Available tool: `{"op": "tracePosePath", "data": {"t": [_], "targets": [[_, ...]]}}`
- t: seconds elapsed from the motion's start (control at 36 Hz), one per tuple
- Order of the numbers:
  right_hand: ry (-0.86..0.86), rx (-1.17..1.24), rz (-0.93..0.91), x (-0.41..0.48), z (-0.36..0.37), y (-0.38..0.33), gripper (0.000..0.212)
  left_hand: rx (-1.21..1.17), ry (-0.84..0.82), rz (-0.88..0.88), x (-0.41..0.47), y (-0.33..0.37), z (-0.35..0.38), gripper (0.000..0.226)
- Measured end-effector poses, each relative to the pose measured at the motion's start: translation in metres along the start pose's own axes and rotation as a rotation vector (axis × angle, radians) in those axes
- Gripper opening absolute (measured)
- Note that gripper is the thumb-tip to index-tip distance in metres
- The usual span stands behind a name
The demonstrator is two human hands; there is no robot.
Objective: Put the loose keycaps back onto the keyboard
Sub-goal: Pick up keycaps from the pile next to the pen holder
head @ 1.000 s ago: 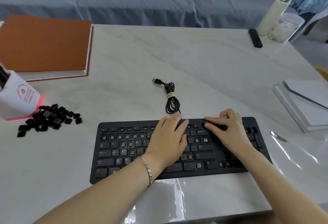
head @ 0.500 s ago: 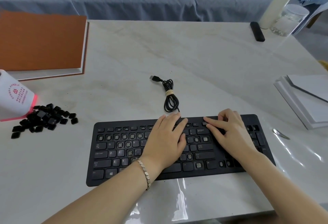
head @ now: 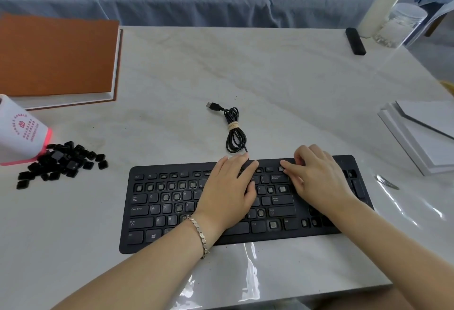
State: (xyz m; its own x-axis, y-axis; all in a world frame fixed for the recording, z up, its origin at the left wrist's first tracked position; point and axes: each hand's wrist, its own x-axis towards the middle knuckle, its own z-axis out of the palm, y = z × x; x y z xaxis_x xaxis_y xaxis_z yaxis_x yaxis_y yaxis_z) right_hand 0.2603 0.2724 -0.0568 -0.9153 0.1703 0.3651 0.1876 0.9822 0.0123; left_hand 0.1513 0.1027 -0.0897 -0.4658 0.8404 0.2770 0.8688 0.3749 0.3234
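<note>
right hand (head: pixel 317 179) presses a cap (head: pixel 281 169) down with one straight finger; left hand (head: pixel 229 186) flat, fingers together. next: pinch another from pile (head: pixel 61 162).

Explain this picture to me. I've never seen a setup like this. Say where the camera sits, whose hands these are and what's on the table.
No machine here: these are a person's two bare hands, filmed by a camera worn on their head, looking down. The left hand lies flat on the keyboard; the right hand presses a top-row key with its forefinger. Neither visibly holds anything. Many keys are missing. The loose keycaps sit piled at left beside a white cup. The cable lies coiled on the table.
</note>
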Motion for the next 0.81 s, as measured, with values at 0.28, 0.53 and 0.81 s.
{"op": "tracePosePath", "data": {"t": [0.28,0.53,0.81], "targets": [[-0.122,-0.223,-0.022,-0.013,0.006,-0.016,0.054,-0.005,-0.001,-0.003,0.000,-0.001,0.001,0.042],[-0.127,-0.257,0.102,-0.013,0.009,-0.034,0.051,0.007,-0.016,-0.008,-0.001,0.000,0.002,0.042],[-0.260,0.530,0.600,-0.020,-0.013,-0.053,0.045,0.011,0.006,0.019,0.000,-0.002,0.000,0.042]]}}
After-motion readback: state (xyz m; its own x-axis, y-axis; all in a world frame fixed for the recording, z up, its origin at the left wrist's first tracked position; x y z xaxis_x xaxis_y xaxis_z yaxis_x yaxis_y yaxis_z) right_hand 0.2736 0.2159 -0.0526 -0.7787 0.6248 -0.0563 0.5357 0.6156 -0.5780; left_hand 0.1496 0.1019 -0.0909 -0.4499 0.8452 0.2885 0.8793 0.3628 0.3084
